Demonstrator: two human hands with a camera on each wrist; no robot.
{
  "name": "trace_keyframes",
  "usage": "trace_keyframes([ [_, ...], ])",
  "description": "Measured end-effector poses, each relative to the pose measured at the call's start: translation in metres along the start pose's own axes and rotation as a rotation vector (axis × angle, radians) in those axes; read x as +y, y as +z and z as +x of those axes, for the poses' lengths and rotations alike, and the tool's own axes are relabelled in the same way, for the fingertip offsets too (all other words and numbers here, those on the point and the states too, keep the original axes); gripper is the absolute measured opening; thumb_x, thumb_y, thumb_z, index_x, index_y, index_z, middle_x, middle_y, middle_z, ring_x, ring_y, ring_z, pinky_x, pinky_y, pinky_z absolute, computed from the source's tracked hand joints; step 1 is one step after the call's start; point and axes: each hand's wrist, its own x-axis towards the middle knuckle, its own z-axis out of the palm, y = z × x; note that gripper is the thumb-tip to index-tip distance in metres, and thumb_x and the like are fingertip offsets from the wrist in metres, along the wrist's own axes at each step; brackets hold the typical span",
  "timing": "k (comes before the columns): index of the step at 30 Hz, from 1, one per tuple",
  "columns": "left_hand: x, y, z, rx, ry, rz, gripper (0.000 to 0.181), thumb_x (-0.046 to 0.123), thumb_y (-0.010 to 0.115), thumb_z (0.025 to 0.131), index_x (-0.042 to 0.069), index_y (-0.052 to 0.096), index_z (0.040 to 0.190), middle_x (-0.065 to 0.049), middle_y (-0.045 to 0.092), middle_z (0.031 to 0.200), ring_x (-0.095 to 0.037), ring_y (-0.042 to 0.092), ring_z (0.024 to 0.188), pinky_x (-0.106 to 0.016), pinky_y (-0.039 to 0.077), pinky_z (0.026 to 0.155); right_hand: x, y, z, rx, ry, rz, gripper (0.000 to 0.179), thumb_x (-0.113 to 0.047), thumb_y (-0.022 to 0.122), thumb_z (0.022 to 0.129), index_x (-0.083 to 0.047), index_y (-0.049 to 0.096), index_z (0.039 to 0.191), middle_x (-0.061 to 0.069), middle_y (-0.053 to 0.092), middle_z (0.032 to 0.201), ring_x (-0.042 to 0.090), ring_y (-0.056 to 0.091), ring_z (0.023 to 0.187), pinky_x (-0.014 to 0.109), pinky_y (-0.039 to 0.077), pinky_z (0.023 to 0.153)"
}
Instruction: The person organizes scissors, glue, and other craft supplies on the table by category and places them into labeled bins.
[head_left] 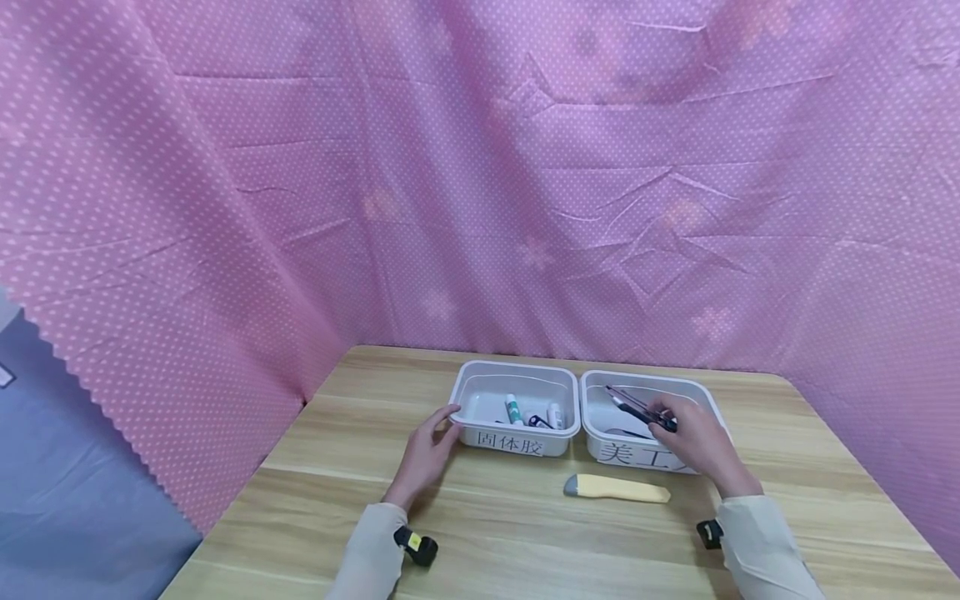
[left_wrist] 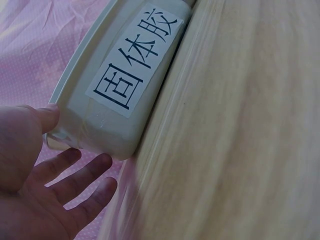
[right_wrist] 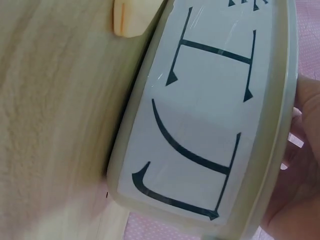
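My right hand pinches a black utility knife over the right white bin, with the fingers partly hidden behind the bin in the right wrist view. Inside that bin lies another dark, slim item. My left hand rests at the near left corner of the left white bin. In the left wrist view its thumb touches the rim, and the other fingers stretch loosely beside the corner. Glue sticks lie in the left bin, one of them green and white.
A yellow utility knife with a grey end lies on the wooden table in front of the bins. Both bins carry printed front labels, the left label and the right label. A pink dotted curtain hangs behind the table.
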Motion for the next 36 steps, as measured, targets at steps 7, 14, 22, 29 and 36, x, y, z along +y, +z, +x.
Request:
trace_keyframes([
  [7, 0.0017, -0.0004, -0.0007, -0.003, -0.008, -0.003, 0.043, 0.030, 0.059, 0.105, 0.024, 0.055, 0.147, -0.015, 0.048, 0.156, -0.038, 0.058, 0.131, -0.056, 0.045, 0.113, 0.0026, -0.0001, 0.0003, -0.016, 0.023, -0.002, 0.013, -0.007, 0.077, 0.084, -0.015, 0.070, 0.092, 0.001, 0.073, 0.089, 0.022, 0.067, 0.086, 0.043, 0.054, 0.075],
  [14, 0.0019, 0.0003, -0.0004, -0.008, -0.014, -0.010, 0.043, 0.032, 0.059, 0.105, 0.026, 0.054, 0.147, -0.014, 0.048, 0.156, -0.038, 0.058, 0.132, -0.056, 0.045, 0.113, 0.0017, 0.0004, 0.0001, 0.002, 0.020, 0.005, 0.013, -0.006, 0.078, 0.084, -0.014, 0.071, 0.091, 0.000, 0.072, 0.087, 0.019, 0.065, 0.083, 0.043, 0.054, 0.077],
  [22, 0.0011, 0.0002, -0.0006, -0.004, 0.002, 0.003, 0.045, 0.031, 0.059, 0.105, 0.019, 0.054, 0.148, -0.015, 0.049, 0.155, -0.038, 0.058, 0.131, -0.057, 0.044, 0.113, 0.0017, 0.0026, 0.0012, -0.033, 0.055, 0.041, 0.015, -0.002, 0.074, 0.087, -0.003, 0.073, 0.102, 0.013, 0.075, 0.100, 0.034, 0.070, 0.096, 0.055, 0.059, 0.085],
  [29, 0.0006, -0.0003, -0.0005, -0.013, -0.015, -0.013, 0.047, 0.034, 0.058, 0.104, 0.020, 0.053, 0.149, -0.013, 0.047, 0.157, -0.038, 0.056, 0.134, -0.059, 0.042, 0.114, 0.0018, 0.0029, 0.0013, -0.036, 0.054, 0.034, 0.014, 0.000, 0.073, 0.088, -0.003, 0.072, 0.102, 0.015, 0.075, 0.101, 0.036, 0.070, 0.098, 0.053, 0.061, 0.081],
  [36, -0.0012, -0.0007, -0.0006, -0.011, -0.006, -0.012, 0.047, 0.036, 0.058, 0.104, 0.020, 0.053, 0.148, -0.014, 0.047, 0.156, -0.039, 0.056, 0.134, -0.059, 0.041, 0.115, -0.0015, 0.0004, 0.0007, -0.037, 0.038, 0.027, 0.014, -0.001, 0.073, 0.089, -0.002, 0.073, 0.104, 0.013, 0.075, 0.100, 0.035, 0.070, 0.098, 0.057, 0.057, 0.085],
])
